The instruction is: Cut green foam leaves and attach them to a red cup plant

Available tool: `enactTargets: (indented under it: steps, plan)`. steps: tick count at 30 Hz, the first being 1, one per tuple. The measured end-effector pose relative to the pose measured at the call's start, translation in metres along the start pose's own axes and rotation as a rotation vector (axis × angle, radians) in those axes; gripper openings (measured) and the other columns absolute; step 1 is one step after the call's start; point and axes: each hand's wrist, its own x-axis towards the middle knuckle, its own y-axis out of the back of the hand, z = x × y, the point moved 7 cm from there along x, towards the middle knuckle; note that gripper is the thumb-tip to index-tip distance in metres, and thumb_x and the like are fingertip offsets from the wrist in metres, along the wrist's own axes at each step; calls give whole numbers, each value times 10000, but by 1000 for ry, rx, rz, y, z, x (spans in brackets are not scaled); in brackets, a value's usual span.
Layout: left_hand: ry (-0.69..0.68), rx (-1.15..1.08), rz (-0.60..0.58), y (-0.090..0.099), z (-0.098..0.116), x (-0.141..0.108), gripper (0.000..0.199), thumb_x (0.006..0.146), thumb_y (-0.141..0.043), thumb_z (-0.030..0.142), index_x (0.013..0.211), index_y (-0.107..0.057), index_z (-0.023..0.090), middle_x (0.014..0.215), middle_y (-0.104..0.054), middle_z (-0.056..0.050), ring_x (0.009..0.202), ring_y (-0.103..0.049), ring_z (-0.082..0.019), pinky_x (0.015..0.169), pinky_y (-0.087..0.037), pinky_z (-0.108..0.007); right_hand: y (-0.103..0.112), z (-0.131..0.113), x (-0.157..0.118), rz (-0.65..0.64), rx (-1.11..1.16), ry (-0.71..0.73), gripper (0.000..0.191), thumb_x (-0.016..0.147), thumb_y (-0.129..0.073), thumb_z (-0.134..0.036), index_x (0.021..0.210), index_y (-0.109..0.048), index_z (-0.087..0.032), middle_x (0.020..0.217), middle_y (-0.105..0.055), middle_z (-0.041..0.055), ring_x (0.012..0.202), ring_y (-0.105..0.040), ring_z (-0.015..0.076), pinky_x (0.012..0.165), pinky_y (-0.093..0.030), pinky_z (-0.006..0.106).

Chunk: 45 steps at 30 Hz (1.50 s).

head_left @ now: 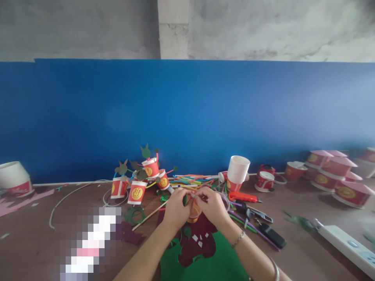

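Near the middle of the brown table, my left hand (177, 207) and my right hand (211, 206) meet over a small paper cup (194, 212). The fingertips of both hands are pinched together above the cup, on something too small to make out. A dark green piece shows by my left fingers. Beneath the hands lie dark red sheet material (202, 246) with several small white scraps and a green sheet (219, 261). A thin wooden stick (150, 215) lies left of my left hand.
Red cups with green cut-outs (136, 192) stand back left. Coloured straws (193, 180) lie behind the hands. Right are stacked white cups (238, 171), an orange cutter (242, 196), keys with a black fob (272, 235), a power strip (345, 248) and pink-topped cups (351, 194).
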Motion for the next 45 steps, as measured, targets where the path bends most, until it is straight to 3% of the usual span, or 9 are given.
enactTargets:
  steps: [5, 15, 26, 32, 36, 45]
  plan:
    - [-34, -57, 49, 5, 7, 1, 73, 790, -527, 154, 827, -577, 193, 865, -594, -29, 867, -567, -177, 781, -453, -306, 2, -1, 0, -3, -17, -4, 154, 744, -502, -166, 625, -597, -186, 662, -615, 21, 645, -568, 165, 615, -439, 260]
    - [-37, -19, 14, 3, 6, -1, 123, 870, -469, 230, 810, -569, 193, 832, -587, -28, 849, -545, -176, 766, -424, -300, 3, -5, -2, 2, -224, -13, 202, 774, -517, -209, 601, -616, -179, 650, -628, 28, 653, -565, 167, 617, -406, 251]
    - [-55, 30, 15, 4, 11, -1, 214, 900, -429, 304, 774, -560, 190, 814, -580, -35, 838, -530, -182, 751, -409, -292, 9, -9, -6, -41, -337, -216, 226, 793, -538, -326, 670, -704, -234, 686, -704, 22, 641, -612, 187, 598, -385, 263]
    - [-41, 21, 12, 4, 7, 0, 206, 901, -431, 288, 779, -568, 194, 819, -583, -31, 841, -533, -180, 754, -413, -293, 6, -8, -5, -68, -284, -182, 230, 784, -502, -247, 861, -718, -237, 835, -727, 43, 780, -649, 212, 675, -428, 276]
    - [-36, -1, 25, 5, 2, 1, 151, 887, -447, 227, 810, -573, 196, 839, -594, -31, 853, -540, -176, 774, -419, -296, 4, -2, -1, -87, -151, -184, 290, 757, -532, -259, 1003, -676, -204, 791, -718, 37, 725, -650, 193, 673, -458, 273]
    - [-90, 9, -23, -1, 2, 1, 159, 881, -436, 194, 814, -580, 195, 838, -602, -44, 842, -522, -190, 756, -419, -318, 0, 10, 1, -79, -77, -131, 136, 748, -560, -280, 712, -650, -185, 688, -666, 18, 640, -583, 161, 619, -435, 260]
